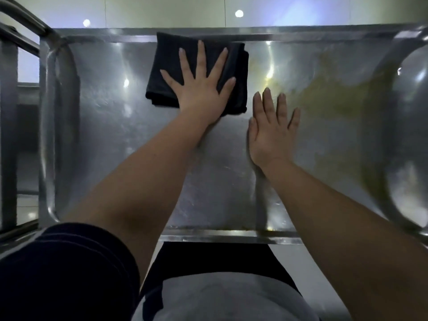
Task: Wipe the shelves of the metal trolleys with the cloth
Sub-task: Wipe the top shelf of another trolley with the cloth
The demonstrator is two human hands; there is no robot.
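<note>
Glossy scratched metal shelf (115,140) (yellowish smears); matt black cloth (166,72).

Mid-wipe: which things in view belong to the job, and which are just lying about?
Job: black cloth; left hand pressing it flat; right hand, open beside it; trolley shelf; yellowish smear on its right side.
Not in use: metal frame at far left; tiled floor beyond.

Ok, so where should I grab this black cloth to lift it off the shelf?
Probably pinch the cloth at its right edge, coming from the right: the folded layers stack there, the left hand covers its middle, and the right hand lies flat alongside.
</note>
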